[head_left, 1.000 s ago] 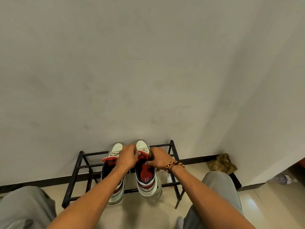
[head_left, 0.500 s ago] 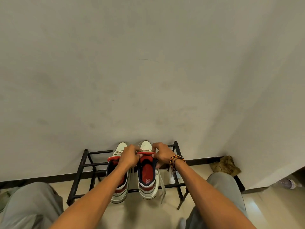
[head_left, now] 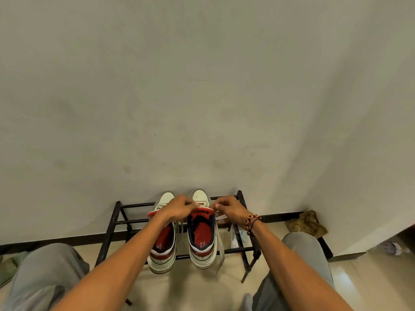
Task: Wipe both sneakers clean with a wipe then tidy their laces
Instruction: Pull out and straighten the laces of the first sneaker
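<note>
Both hands have been carried from the throat of the right-hand sneaker forward toward its toe end since the earlier frames, and what looks like a lace is now drawn out between them.

Beyond and above the fingers, a plain wall (head_left: 202, 86) fills most of the view. Beneath the fingers, a black metal shoe rack (head_left: 113, 223) stands against that wall on a pale floor (head_left: 193, 288), and both sneakers are carried on its rails with toes to the wall, so that the openings face the person.

The left sneaker (head_left: 162, 248) lies below the left wrist, untouched. The right sneaker (head_left: 203, 241) sits directly under both sets of fingers, its red tongue raised toward them.

The left hand (head_left: 179, 208) is curled with its fingertips pinched together over the tongue; the right hand (head_left: 229, 208) is likewise curled and pinched just to the right. A thin pale strand appears to be held between them, judged to be a lace, though it is too small to be told with certainty. A loose lace (head_left: 221, 250) hangs down the outer side of that shoe.

No wipe is visible, so the lace-tidying step is judged to be in hand. A beaded bracelet (head_left: 253, 222) is worn on the right wrist.
</note>
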